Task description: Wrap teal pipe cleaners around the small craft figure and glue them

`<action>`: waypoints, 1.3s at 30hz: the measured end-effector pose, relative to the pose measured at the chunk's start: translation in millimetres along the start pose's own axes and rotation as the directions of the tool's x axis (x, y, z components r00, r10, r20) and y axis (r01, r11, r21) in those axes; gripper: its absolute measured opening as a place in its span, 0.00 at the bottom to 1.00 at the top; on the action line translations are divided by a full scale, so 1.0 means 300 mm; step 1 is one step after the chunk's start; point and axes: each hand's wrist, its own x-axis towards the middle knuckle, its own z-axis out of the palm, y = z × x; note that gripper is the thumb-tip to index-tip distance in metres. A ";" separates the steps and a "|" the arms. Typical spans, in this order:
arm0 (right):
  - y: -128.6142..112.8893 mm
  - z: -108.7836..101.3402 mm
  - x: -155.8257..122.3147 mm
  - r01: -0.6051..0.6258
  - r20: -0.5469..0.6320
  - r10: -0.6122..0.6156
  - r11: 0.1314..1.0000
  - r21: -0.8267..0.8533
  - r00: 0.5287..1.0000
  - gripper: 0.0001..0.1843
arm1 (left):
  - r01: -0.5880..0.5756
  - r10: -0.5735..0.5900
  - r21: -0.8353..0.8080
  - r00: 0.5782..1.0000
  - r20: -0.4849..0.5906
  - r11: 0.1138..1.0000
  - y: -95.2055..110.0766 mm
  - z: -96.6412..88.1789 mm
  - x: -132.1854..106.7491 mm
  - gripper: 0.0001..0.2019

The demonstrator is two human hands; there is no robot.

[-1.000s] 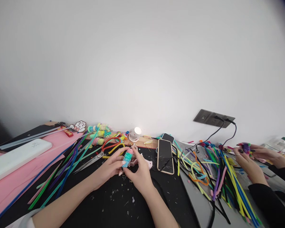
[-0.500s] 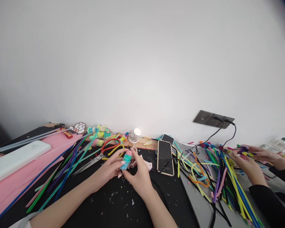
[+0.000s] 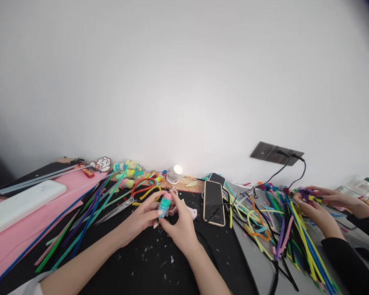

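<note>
Between my two hands, above the black mat (image 3: pixel 147 262), is a small fuzzy roll of coiled pipe cleaner (image 3: pixel 165 205), pink at the top and teal to blue below. My left hand (image 3: pixel 147 211) grips its left side, thumb near the lower end. From the right, my right hand (image 3: pixel 181 223) closes round it with thumb low and fingers behind. A whitish-pink object (image 3: pixel 192 212), partly hidden, lies behind my right hand. Red-handled scissors (image 3: pixel 130 200) rest just left of my hands, beside a bent yellow pipe cleaner (image 3: pixel 155 189).
A lit white cup-shaped lamp (image 3: pixel 175 174) stands by the wall. Two phones, the nearer one (image 3: pixel 214 203) in a pale case, lie right of my hands. Loose pipe cleaners (image 3: pixel 307 241) spread right, where a co-worker's hands (image 3: pixel 316 213) hold a purple-yellow piece. A white power bank (image 3: pixel 27 205) sits left.
My hands stay around the coiled roll, which is tilted slightly differently. The co-worker's hands have shifted a little to the left with their piece.
</note>
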 end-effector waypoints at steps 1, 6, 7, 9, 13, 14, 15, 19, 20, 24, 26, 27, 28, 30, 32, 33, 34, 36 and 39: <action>-0.001 0.000 0.000 -0.002 0.001 0.002 1.000 0.009 1.000 0.44 | -0.002 0.002 -0.008 1.000 -0.003 1.000 -0.002 -0.001 0.001 0.32; 0.001 0.002 -0.001 -0.003 -0.005 0.003 1.000 0.021 1.000 0.44 | 0.002 -0.004 -0.052 0.999 -0.032 0.999 -0.019 -0.012 0.008 0.27; 0.003 0.002 -0.001 -0.004 -0.005 0.004 1.000 0.015 1.000 0.44 | 0.002 -0.004 -0.050 0.999 -0.032 0.999 -0.020 -0.012 0.009 0.27; 0.008 0.002 -0.003 -0.001 -0.004 0.001 1.000 0.002 1.000 0.44 | 0.000 -0.001 -0.042 1.000 -0.029 0.999 -0.017 -0.011 0.007 0.27; 0.014 0.003 -0.004 0.016 0.000 -0.016 1.000 -0.018 1.000 0.44 | -0.009 0.009 -0.031 1.000 -0.017 0.999 -0.008 -0.004 0.000 0.28; 0.015 0.003 -0.004 0.021 0.001 -0.021 1.000 -0.020 1.000 0.44 | -0.011 0.010 -0.026 1.000 -0.016 1.000 -0.007 -0.003 -0.001 0.29; 0.014 0.003 -0.004 0.028 0.002 -0.028 0.999 -0.022 1.000 0.44 | -0.011 0.011 -0.022 1.000 -0.016 1.000 -0.006 -0.002 -0.001 0.29; 0.010 0.005 -0.004 0.050 -0.004 -0.050 0.999 -0.023 0.999 0.44 | -0.009 0.009 -0.007 1.000 -0.017 1.000 -0.007 -0.002 0.003 0.30; 0.009 0.005 -0.005 0.051 -0.005 -0.051 0.998 -0.020 0.999 0.44 | -0.009 0.009 -0.003 1.000 -0.019 1.000 -0.007 -0.001 0.004 0.30; 0.007 0.006 -0.006 0.062 -0.009 -0.062 0.998 -0.021 0.998 0.44 | -0.004 0.005 0.021 1.000 -0.024 1.000 -0.004 0.002 0.002 0.30; 0.007 0.006 -0.006 0.071 -0.017 -0.072 0.997 -0.033 0.997 0.44 | -0.001 0.002 0.037 1.000 -0.027 0.999 -0.001 0.004 -0.001 0.30; 0.007 0.005 -0.006 0.073 -0.017 -0.074 0.997 -0.038 0.997 0.44 | 0.000 0.002 0.046 1.000 -0.026 0.999 0.001 0.004 -0.003 0.30; 0.006 0.004 -0.005 0.073 -0.013 -0.074 0.996 -0.043 0.997 0.43 | -0.003 0.004 0.053 1.000 -0.023 0.999 0.002 0.004 -0.005 0.30; 0.005 0.003 -0.005 0.068 -0.002 -0.068 0.996 -0.051 0.998 0.43 | -0.011 0.012 0.064 1.000 -0.011 0.998 0.002 0.002 -0.006 0.30; 0.004 0.001 -0.004 0.064 0.003 -0.064 0.996 -0.062 0.998 0.44 | -0.017 0.017 0.069 1.000 -0.003 0.997 0.001 0.001 -0.006 0.30; 0.003 0.001 -0.004 0.065 0.003 -0.065 0.996 -0.068 0.998 0.44 | -0.019 0.019 0.071 1.000 -0.003 0.997 0.000 0.000 -0.005 0.30; 0.002 0.000 -0.004 0.068 0.003 -0.068 0.995 -0.071 0.998 0.44 | -0.021 0.022 0.074 1.000 -0.007 0.997 -0.001 0.000 -0.004 0.30; 0.000 0.000 -0.004 0.076 0.005 -0.076 0.995 -0.071 0.997 0.44 | -0.026 0.027 0.084 1.000 -0.011 0.996 -0.004 0.000 -0.003 0.31; 0.001 0.002 -0.004 0.086 0.003 -0.086 0.995 -0.058 0.996 0.43 | -0.039 0.039 0.106 0.999 -0.002 0.994 -0.010 -0.003 0.001 0.31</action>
